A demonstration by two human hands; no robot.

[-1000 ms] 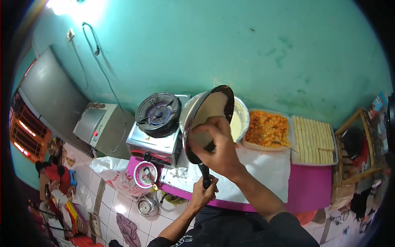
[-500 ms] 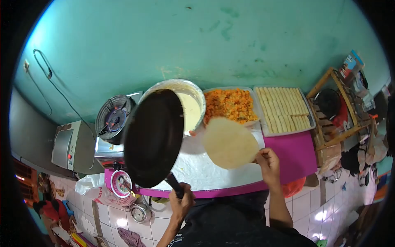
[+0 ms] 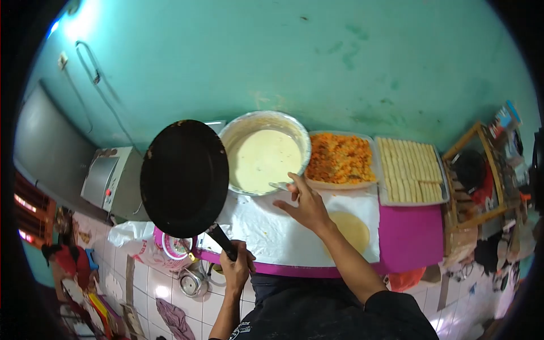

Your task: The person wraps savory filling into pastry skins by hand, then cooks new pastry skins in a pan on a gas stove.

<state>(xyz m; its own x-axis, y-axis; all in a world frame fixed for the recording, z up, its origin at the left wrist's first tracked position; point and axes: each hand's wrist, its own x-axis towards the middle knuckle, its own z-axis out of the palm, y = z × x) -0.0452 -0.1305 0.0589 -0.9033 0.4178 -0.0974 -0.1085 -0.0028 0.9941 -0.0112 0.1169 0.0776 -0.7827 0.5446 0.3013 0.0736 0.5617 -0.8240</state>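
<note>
The left hand (image 3: 237,266) grips the handle of the empty round black frying pan (image 3: 184,178), held aloft; one thin pale crepe (image 3: 352,229) already lies on the white-papered counter (image 3: 272,232); the right hand (image 3: 306,205) pinches a metal ladle (image 3: 281,186) in the steel bowl of creamy batter (image 3: 263,160), plenty left.

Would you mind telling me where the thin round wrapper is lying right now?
In the head view, the wrapper lies flat on the white sheet, right of centre, partly hidden by the right forearm, just below the orange filling tray.
</note>
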